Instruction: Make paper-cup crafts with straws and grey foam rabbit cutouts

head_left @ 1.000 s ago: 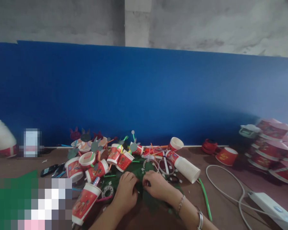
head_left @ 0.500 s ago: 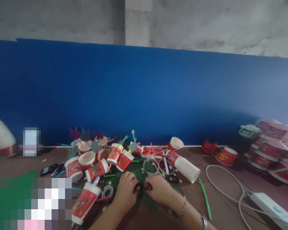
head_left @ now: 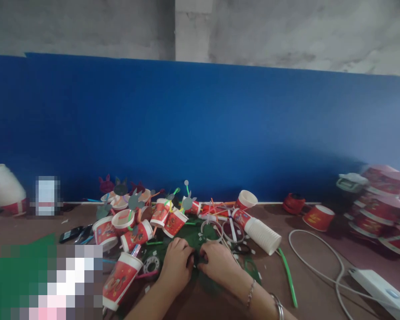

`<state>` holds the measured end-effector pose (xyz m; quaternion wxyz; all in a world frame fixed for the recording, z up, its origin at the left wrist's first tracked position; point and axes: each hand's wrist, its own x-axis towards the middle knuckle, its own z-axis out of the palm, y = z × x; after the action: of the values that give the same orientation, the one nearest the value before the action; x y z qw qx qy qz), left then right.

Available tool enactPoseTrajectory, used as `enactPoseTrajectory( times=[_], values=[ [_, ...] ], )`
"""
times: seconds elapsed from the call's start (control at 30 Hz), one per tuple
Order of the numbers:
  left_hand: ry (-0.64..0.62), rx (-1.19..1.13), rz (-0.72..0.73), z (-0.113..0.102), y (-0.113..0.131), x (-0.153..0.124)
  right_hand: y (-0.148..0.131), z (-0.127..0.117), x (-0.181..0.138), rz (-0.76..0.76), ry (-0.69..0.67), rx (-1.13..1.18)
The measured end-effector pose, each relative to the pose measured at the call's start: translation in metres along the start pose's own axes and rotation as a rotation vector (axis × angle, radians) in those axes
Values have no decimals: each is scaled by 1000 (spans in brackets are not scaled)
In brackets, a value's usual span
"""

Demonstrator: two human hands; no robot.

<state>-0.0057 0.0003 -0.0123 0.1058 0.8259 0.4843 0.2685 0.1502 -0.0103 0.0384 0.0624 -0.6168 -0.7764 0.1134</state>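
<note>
We have our left hand and right hand low over the surface, fingers curled and fingertips near each other; we cannot tell whether they grip anything small. Green sheeting lies around and just beyond them, scattered with white scraps. On our left, room is tight: a tape roll sits just beside the wrist, a tilted cup leans near the forearm, and more cups crowd behind. To the right, a stack lies on its side, with a green straw past it. Brown surface shows between straw and power strip, crossed by a cable. The far edge runs along the blue wall.
</note>
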Motion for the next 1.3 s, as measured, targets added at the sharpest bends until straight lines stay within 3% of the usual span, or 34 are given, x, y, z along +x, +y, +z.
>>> enactPoseTrajectory(
  times=[0.33,0.57,0.83,1.0,1.2,1.3],
  values=[
    [68,-28,-6,15,-9,1,-26,9,-5,-191,-89,-302],
    [39,-41,13,2,-2,2,10,6,-1,44,67,42],
    [42,-60,17,-1,1,2,20,9,2,35,21,153],
    [40,-104,102,-7,9,0,24,7,0,11,132,193],
    [-22,-124,205,-6,14,-2,48,12,5,-11,408,174],
    [-53,-125,197,-6,13,-2,56,17,6,-18,409,100]
  ],
)
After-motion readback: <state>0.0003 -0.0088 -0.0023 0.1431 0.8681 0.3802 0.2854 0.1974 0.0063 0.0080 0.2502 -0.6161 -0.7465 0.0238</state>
